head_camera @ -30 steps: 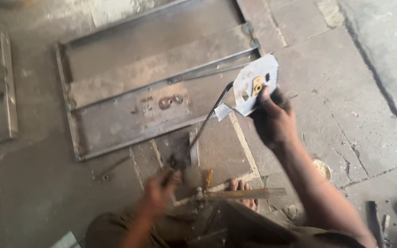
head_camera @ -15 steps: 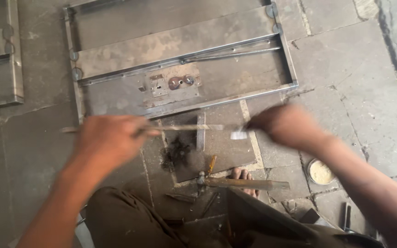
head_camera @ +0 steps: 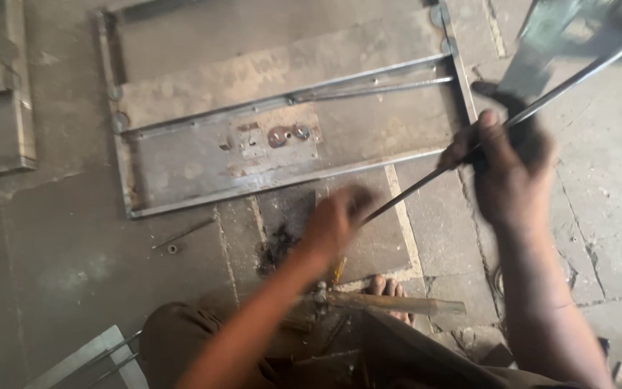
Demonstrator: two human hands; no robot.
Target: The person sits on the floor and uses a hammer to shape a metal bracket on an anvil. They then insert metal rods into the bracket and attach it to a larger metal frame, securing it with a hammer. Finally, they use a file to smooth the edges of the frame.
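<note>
The thin metal rod (head_camera: 469, 148) runs slanting from low centre to upper right above the stone floor (head_camera: 613, 187), both your hands on it. Your right hand (head_camera: 502, 169) is closed around its middle; your left hand (head_camera: 336, 220), blurred, grips its lower end. The steel frame (head_camera: 282, 137) lies flat beyond, apparently untouched. Versus 0.5 s ago: the rod was level; its right end has risen.

Left hand (head_camera: 336, 220) is blurring out at frame center, so its grip on the rod (head_camera: 469, 144) is anyone's guess. Rod's top end is running off the upper right edge. Right hand (head_camera: 505, 169) is smearing too.
</note>
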